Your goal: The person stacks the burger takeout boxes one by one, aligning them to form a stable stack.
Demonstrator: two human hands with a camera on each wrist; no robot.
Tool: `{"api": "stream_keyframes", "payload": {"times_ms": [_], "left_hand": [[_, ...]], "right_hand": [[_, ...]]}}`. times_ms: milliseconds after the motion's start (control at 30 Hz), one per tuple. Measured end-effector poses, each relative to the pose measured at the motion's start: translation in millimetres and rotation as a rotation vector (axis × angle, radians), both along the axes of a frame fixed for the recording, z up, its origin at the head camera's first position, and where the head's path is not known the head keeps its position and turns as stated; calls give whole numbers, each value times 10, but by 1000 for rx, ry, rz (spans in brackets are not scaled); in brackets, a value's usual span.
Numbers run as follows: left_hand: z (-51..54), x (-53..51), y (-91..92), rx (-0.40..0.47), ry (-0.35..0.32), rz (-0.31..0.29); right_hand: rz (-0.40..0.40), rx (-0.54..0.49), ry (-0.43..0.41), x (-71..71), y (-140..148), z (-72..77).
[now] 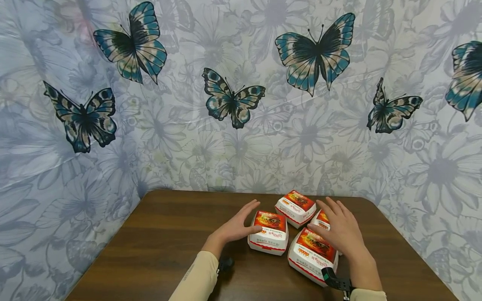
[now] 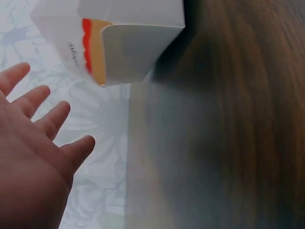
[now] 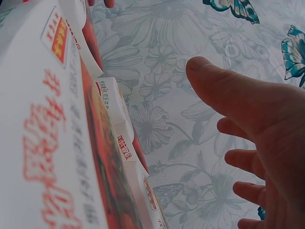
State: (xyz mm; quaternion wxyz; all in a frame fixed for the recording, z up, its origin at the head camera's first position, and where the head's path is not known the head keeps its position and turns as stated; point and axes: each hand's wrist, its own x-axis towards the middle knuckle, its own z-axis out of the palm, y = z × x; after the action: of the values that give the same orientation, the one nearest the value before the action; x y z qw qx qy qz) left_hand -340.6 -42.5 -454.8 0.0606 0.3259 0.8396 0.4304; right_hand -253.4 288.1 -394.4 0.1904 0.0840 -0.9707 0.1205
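Observation:
Several white burger boxes with red burger-picture lids stand grouped on the table. My left hand is beside the left box, fingers spread, its thumb tip overlapping that box's edge. Whether it touches cannot be told; the left wrist view shows the fingers apart from a white box. Over the right side of the group hovers my right hand, fingers extended and holding nothing. It partly covers the small-looking box behind the front right box. Farthest back sits another box, between the two hands.
The brown wooden table runs back to a wall covering with flowers and blue butterflies. Black camera mounts are strapped at the wrists, the right mount overlapping the front right box in the head view.

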Motion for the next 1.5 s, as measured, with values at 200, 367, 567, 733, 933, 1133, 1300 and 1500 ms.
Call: {"api": "stream_keyframes", "payload": {"times_ms": [200, 367, 567, 733, 933, 1133, 1300, 1500], "left_hand": [[-32, -17, 68, -47, -29, -48], [-54, -13, 103, -70, -21, -24], [-92, -6, 121, -73, -9, -13], [-124, 2, 107, -64, 4, -23], [-154, 10, 58, -47, 25, -41], [-163, 32, -14, -36, 43, -35], [-161, 60, -103, -41, 46, -27], [-143, 84, -195, -84, 58, -3]], "right_hand": [[2, -11, -16, 2, 0, -3], [4, -21, -25, 1, -13, -4], [-4, -21, -37, 11, -13, 0], [-16, -19, -59, 31, -13, 6], [12, -72, -170, 74, 5, 58], [109, -126, -309, 107, 46, 103], [140, -140, -390, 118, 85, 110], [124, -126, -475, 146, 139, 144]]}}
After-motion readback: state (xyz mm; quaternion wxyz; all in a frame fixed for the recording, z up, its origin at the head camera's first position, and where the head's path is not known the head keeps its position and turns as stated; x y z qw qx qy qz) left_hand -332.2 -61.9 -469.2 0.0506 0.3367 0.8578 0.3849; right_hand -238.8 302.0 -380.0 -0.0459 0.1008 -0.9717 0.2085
